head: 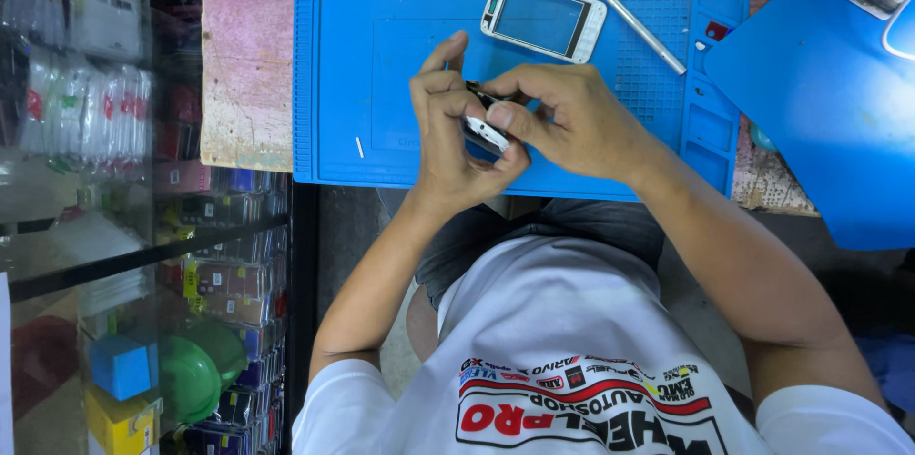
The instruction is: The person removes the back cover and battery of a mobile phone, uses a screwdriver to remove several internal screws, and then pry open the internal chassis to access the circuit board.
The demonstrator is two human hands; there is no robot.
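Blue work mat (400,145) across the far bench; white phone frame (543,18) lying on it, far of the hands; left hand (448,136) and right hand (572,121) both closed around a small phone part (486,134), held above the mat's near edge; thin metal tool (642,32) right of the frame.

both hands (515,126) pinching small phone part (486,134), white phone frame (543,18) on blue mat (400,64)

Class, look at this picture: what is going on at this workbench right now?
A person in a white shirt holds a small white and black phone part between both hands, left hand and right hand, over a blue work mat. On the mat beyond the hands lie a white phone frame and a slim metal tool.
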